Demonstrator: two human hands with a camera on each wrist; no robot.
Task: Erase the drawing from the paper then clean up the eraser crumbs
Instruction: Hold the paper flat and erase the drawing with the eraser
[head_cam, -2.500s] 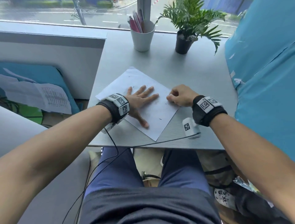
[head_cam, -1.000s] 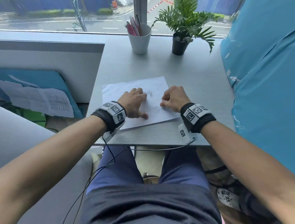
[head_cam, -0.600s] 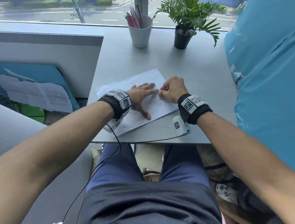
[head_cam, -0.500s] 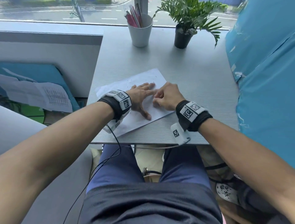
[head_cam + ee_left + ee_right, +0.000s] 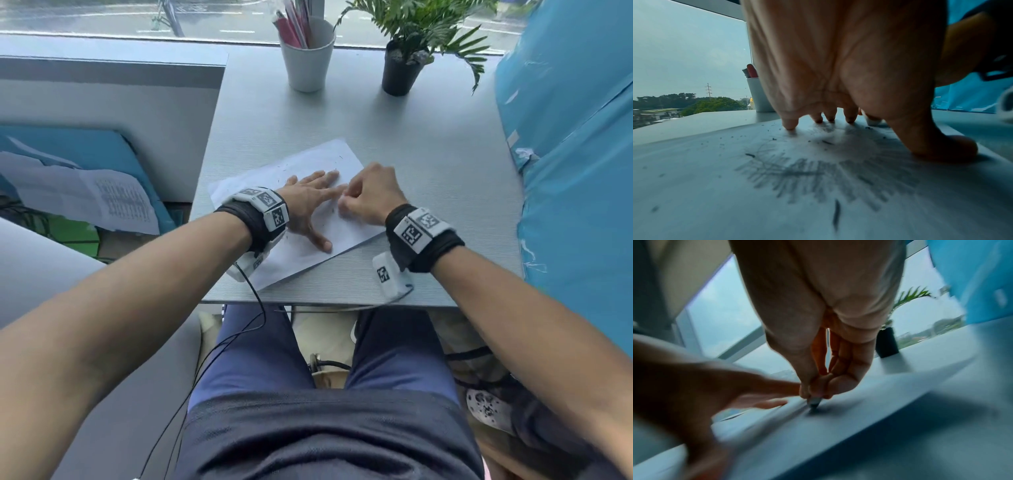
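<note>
A white sheet of paper [image 5: 301, 164] lies at an angle on the grey table [image 5: 428, 144]. My left hand [image 5: 308, 202] presses flat on it with fingers spread. The left wrist view shows a grey pencil drawing [image 5: 813, 172] under the palm and dark eraser crumbs [image 5: 750, 155] scattered on the paper [image 5: 694, 186]. My right hand [image 5: 368, 195] is curled beside the left fingertips. In the blurred right wrist view it pinches a small eraser [image 5: 813, 401], its tip on the paper [image 5: 890, 386]. The eraser is hidden in the head view.
A white cup of pens [image 5: 306, 56] and a potted plant in a black pot [image 5: 400, 70] stand at the table's far edge by the window. A blue covered surface [image 5: 575, 164] rises along the right side. The table's front edge [image 5: 325, 303] is near my wrists.
The paper was turned and both hands drew together on it. My left hand went from curled to flat and spread. My right hand shifts back and forth over the sheet beside the left fingertips.
</note>
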